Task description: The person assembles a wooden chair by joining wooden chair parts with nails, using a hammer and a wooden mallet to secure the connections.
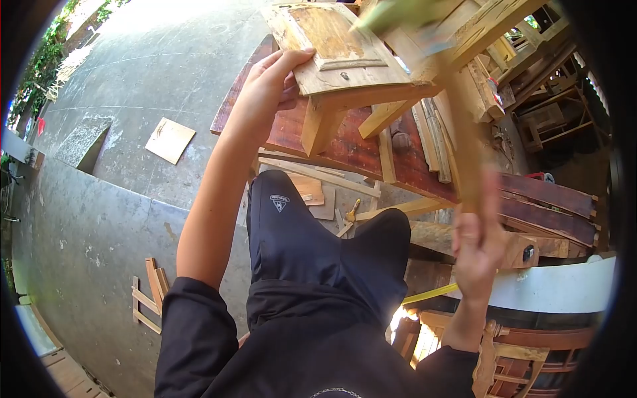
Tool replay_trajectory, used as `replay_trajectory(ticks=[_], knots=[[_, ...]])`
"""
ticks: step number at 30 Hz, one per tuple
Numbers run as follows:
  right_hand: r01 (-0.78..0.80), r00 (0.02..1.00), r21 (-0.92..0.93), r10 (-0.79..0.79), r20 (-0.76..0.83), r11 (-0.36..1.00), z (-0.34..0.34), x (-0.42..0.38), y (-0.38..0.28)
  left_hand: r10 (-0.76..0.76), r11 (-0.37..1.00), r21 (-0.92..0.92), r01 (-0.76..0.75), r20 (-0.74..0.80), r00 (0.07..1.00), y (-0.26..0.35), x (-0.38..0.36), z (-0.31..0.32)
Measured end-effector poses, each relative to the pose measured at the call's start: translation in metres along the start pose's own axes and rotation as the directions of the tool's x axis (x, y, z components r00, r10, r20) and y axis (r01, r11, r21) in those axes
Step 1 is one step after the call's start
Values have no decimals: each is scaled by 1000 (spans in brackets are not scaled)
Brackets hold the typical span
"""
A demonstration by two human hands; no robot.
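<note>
Left hand (271,74) closed on the near left edge of a wooden panel (332,38), thumb on the upper face and fingers curled below the edge. The panel, which bears a raised rectangular centre, lies at the top of the view on a wooden frame (368,98). The frame stands on a reddish-brown tabletop (285,136), where loose wood strips (424,136) lie to its right. Right hand (478,245) gripping the lower end of a wooden handle (468,149); hand and handle are blurred, and the handle rises toward a blurred greenish shape (401,14) beside the panel, whose nature cannot be told. Dark planks (547,209) lie right of this hand, with a carved wooden chair (531,358) below. On the grey floor (99,212), to the left, rest a square board (170,140) and several joined slats (149,295).
</note>
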State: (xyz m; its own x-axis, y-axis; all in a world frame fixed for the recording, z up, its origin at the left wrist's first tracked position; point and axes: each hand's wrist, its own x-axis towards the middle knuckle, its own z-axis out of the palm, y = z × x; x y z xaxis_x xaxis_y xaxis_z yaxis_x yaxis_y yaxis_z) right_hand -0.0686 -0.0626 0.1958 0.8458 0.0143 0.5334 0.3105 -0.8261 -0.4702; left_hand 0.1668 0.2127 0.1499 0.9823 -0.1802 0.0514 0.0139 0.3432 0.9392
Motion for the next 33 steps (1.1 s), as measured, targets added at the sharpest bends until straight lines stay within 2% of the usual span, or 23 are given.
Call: replay_trajectory(ticks=[1,2,4,5,7,9,11,12,14,15,17,18,20,21,23,26,28,30,33], knots=[[19,996,-71,-13,84,997,-1,-1,1,-3,1000,-15,3,8,1000,0,0,0],[46,994,-87,-37,104,995,2,0,-6,-7,1000,-26,8,20,1000,0,0,0],[43,998,-73,-39,54,996,3,-1,-7,-10,999,-32,10,20,1000,2,1,0],[11,1000,-40,-12,-13,999,2,-7,-2,-11,1000,-26,11,6,1000,2,1,2],[-98,982,247,134,-134,964,3,-6,-15,-15,1000,-15,15,-21,1000,1,0,3],[29,942,313,79,-325,949,1,9,-27,-11,1000,-4,11,-38,999,3,-1,5],[109,911,377,59,-407,920,0,13,-27,-11,1000,-5,11,-6,1000,2,1,2],[124,917,422,59,-395,898,-2,12,-23,-11,1000,-5,11,11,1000,1,1,1],[71,966,291,7,-257,954,-6,6,-11,-5,1000,-18,6,18,1000,-2,4,-1],[26,993,98,-14,-117,995,-8,1,-1,-6,1000,-23,6,23,1000,-4,5,-3],[58,995,-151,-45,84,987,-9,-2,5,3,999,-45,-1,47,999,-11,11,-9],[106,987,-195,-79,138,975,-5,2,1,7,999,-52,-4,63,998,-11,12,-11],[41,992,-164,-20,127,986,0,-2,-4,-3,999,-39,5,58,998,-10,14,-13],[-66,995,-82,72,73,994,4,-9,-5,-1,999,-34,3,49,999,-9,13,-13],[-153,988,-8,153,-8,988,8,-21,4,-26,1000,8,26,4,1000,-8,7,-11],[-154,982,-17,151,-116,988,17,-53,43,-32,995,-98,29,-32,999,-7,9,-5],[-239,957,29,240,-161,971,25,-88,67,-27,995,-94,21,-68,997,-10,10,-4],[-343,914,80,353,-202,936,33,-117,77,10,998,-67,-16,-102,995,-11,8,2],[-425,881,-4,412,-231,905,37,-129,89,121,993,13,-120,-147,982,-31,6,-3]])
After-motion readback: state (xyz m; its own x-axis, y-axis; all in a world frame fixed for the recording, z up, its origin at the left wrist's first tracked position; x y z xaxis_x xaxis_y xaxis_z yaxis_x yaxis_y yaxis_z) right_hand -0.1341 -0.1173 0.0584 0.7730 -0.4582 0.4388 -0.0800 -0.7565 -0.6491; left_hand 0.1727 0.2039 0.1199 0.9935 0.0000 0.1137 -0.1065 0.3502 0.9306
